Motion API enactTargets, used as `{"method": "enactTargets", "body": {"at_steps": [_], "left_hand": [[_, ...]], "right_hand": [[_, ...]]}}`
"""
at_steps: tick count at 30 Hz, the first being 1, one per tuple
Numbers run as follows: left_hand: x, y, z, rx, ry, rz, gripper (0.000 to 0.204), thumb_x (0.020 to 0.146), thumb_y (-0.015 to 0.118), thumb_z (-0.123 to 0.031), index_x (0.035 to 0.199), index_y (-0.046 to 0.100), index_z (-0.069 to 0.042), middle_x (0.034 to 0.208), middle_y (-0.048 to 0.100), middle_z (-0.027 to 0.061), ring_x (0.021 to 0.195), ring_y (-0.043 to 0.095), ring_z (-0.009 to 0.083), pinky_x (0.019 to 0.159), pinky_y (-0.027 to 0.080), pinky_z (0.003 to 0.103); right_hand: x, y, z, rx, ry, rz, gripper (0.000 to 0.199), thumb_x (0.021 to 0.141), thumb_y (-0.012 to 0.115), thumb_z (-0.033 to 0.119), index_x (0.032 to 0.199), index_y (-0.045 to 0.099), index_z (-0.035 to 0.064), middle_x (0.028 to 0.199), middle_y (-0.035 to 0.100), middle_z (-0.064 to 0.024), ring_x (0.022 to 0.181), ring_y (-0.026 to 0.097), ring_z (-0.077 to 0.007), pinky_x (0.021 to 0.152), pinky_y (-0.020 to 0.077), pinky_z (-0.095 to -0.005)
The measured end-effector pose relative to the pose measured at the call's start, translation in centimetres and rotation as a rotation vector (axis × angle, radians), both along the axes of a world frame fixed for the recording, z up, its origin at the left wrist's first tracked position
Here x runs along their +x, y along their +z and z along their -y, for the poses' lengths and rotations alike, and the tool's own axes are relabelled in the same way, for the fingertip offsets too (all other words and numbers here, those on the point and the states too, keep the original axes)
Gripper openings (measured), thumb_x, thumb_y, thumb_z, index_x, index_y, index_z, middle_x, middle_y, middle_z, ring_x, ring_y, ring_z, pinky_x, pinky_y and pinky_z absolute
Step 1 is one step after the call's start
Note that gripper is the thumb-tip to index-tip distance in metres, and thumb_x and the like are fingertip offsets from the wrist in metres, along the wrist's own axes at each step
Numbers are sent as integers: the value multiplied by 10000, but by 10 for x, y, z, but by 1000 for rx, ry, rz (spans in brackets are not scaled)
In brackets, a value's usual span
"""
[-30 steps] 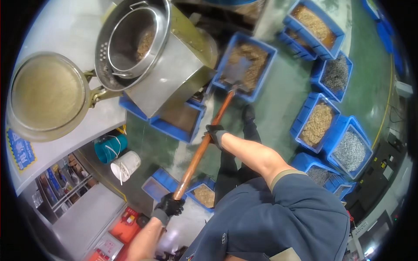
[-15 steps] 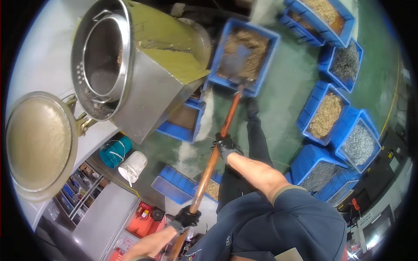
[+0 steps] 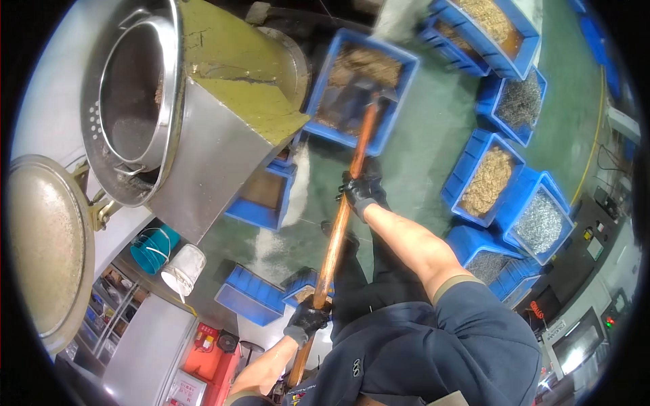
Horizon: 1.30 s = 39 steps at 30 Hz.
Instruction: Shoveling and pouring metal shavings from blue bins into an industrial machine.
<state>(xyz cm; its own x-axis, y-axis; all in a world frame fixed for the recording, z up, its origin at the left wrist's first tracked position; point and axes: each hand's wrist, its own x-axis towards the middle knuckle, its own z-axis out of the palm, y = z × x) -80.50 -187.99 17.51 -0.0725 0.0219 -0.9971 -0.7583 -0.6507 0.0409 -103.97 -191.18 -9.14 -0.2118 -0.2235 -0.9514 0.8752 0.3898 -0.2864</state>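
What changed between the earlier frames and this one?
The long brown wooden shovel handle moved forward: its front end, by the near rim of the rectangular blue plastic bin a second ago, now lies well inside. The view shifted too. Nothing was grasped or released: the black-gloved right hand in front and black-gloved left hand behind stay closed on it.

Orange-brn. cylindrical wooden handle [image 3: 333,249]; L. hand [image 3: 309,317] & R. hand [image 3: 357,189]: blk. close-fitting gloves [image 3: 362,191], grey cuffs [image 3: 296,334]. Blue rect. plastic crate [image 3: 399,105] w/ tan-brn. shavings [image 3: 376,64]. Silver-grey angular metal housing [image 3: 193,166], patched olive-yel. Teal cyl. pail [image 3: 149,254]; off-white cyl. pail [image 3: 184,266]. Dk. slate-blue cloth shirt [image 3: 426,348], khaki sleeve trim [image 3: 452,284].
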Motion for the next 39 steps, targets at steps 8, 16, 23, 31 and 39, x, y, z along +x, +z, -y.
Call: {"method": "enactTargets", "body": {"at_steps": [8, 16, 23, 31, 39], "left_hand": [[54, 95, 8, 60, 390, 108, 191, 772, 670, 3, 925, 563, -32, 677, 565, 55, 534, 544, 153, 470, 444, 292], [14, 41, 52, -12, 346, -10, 244, 780, 682, -2, 977, 539, -11, 676, 554, 52, 506, 534, 130, 451, 454, 278], [-21, 65, 61, -24, 211, 87, 156, 808, 666, -28, 897, 538, -16, 652, 530, 41, 506, 517, 125, 451, 441, 264], [6, 99, 31, 55, 223, 174, 162, 832, 670, -66, 920, 540, -24, 639, 533, 42, 512, 528, 128, 450, 445, 270], [31, 113, 15, -479, -698, 227, 190, 845, 610, -224, 930, 580, -56, 640, 613, 143, 570, 611, 327, 520, 480, 462]], "right_hand": [[84, 76, 29, -19, 163, -97, 226, 911, 590, 282, 997, 482, 103, 738, 547, -81, 556, 559, -227, 466, 488, -384], [35, 8, 82, -42, 15, 47, 84, 915, 522, 163, 906, 508, 81, 659, 521, -74, 526, 545, -219, 459, 488, -409], [12, 33, 78, -112, 141, 47, 156, 910, 534, 218, 895, 517, 64, 693, 554, -88, 559, 570, -214, 475, 503, -399], [44, 63, 40, 42, 254, 180, 239, 898, 550, 250, 960, 486, 29, 733, 547, -123, 571, 583, -244, 518, 566, -448], [49, 79, 9, -40, -136, 377, 263, 937, 528, 277, 1106, 482, 81, 745, 588, -131, 591, 615, -294, 549, 557, -463]]}}
